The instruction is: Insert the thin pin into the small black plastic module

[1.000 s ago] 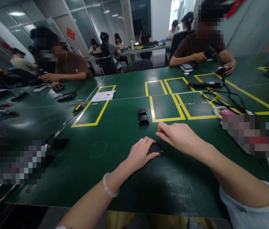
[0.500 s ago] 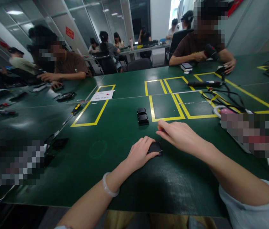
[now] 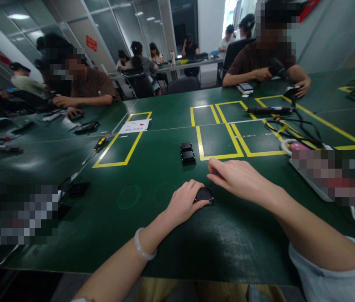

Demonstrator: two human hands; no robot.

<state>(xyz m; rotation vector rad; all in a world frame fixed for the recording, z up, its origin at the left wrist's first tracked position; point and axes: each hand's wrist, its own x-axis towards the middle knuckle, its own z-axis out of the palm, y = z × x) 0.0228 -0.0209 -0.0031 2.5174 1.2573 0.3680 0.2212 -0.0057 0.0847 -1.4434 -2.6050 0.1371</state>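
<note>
At the left of the frame a screwdriver (image 3: 98, 145) lies just outside a yellow outline (image 3: 130, 153) taped on the table (image 3: 152, 239), with a white sheet (image 3: 135, 126) at that outline's far end. A person in a brown shirt (image 3: 94, 86) works at the upper left, well apart from me.

At lower centre, past my bracelet (image 3: 142, 250), my left hand (image 3: 184, 204) is curled narrow over the left edge of the part (image 3: 205, 195), a small flat black piece lying on the table at the middle of the frame. Its fingertips pin it down. Just above it in the frame, two more black pieces (image 3: 188, 153) sit one behind the other, beside a second set of yellow outlines (image 3: 220, 157).

My right hand (image 3: 242, 179) comes in from the right, fingers drawn close in a pinch on what looks like a thin dark tool (image 3: 212, 179). It is too small to name, and its tip sits at the part's upper right corner.

As I judge it, doing this well means pressing flat with the left fingertips so the part cannot skate on the smooth table. They should stay off the corner being worked. My right wrist wants to be low and braced, so the tip meets only that corner.

Further right, cables (image 3: 291, 126) loop across the table, and another person (image 3: 261, 63) sits at the upper right.
</note>
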